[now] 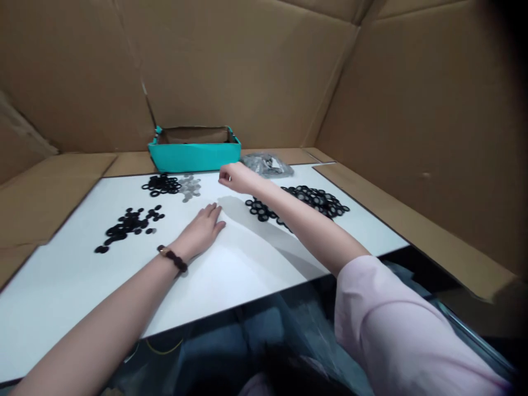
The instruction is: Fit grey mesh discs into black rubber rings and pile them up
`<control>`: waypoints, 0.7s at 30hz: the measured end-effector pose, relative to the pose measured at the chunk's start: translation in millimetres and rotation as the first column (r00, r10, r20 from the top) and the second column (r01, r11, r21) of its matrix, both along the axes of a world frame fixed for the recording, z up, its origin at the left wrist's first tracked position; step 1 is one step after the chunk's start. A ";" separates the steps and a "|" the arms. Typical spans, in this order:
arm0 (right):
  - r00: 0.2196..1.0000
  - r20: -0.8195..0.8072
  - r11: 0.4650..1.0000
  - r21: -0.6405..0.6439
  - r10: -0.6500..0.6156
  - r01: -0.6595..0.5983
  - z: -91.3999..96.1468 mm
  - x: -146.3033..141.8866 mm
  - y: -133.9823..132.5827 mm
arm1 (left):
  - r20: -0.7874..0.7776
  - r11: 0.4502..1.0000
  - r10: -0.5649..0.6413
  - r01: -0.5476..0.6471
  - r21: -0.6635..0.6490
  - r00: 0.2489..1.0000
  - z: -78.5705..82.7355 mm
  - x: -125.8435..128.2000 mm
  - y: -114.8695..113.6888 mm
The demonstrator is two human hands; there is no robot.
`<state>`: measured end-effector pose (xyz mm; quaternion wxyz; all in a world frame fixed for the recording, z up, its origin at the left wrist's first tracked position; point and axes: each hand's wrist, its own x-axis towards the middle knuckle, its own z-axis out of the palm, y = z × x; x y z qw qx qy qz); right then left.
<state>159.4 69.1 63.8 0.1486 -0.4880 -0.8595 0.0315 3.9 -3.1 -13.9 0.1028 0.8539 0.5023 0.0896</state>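
Beside the box (193, 155), right hand (233, 177) pinches shut (contents unclear), left hand (202, 228) lies spread. The right forearm may scatter the rings (325, 201).

No readable text, labels, brands or numbers anywhere in view. Teal box (193, 155) at the far edge of the white table (247, 264) shows plain sides, cardboard walls (247, 66) unprinted (clear bag (267, 164) beside the box is too blurred to tell).
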 end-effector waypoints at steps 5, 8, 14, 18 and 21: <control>0.989 0.099 0.992 -0.063 0.112 -0.106 -26.6 -77.6 32.8 | 0.049 0.999 -0.001 -0.001 0.034 0.999 2.4 0.1 -3.2; 0.990 0.106 0.995 -0.059 0.090 -0.084 -34.3 -109.0 48.1 | 0.074 0.997 -0.044 0.040 0.060 0.996 2.8 -0.9 -3.1; 0.995 0.042 0.994 -0.066 0.090 -0.087 -49.8 -142.8 63.6 | 0.153 0.997 -0.048 0.038 0.067 0.987 -0.2 -2.0 -2.8; 0.996 0.008 0.994 -0.059 0.088 -0.087 -59.7 -150.9 66.6 | 0.222 0.997 -0.051 0.037 0.065 0.974 0.1 -2.3 -3.7; 0.994 -0.030 0.994 -0.041 0.104 -0.106 -59.4 -147.7 71.2 | 0.164 0.997 -0.055 0.046 0.059 0.985 2.6 -1.6 -3.9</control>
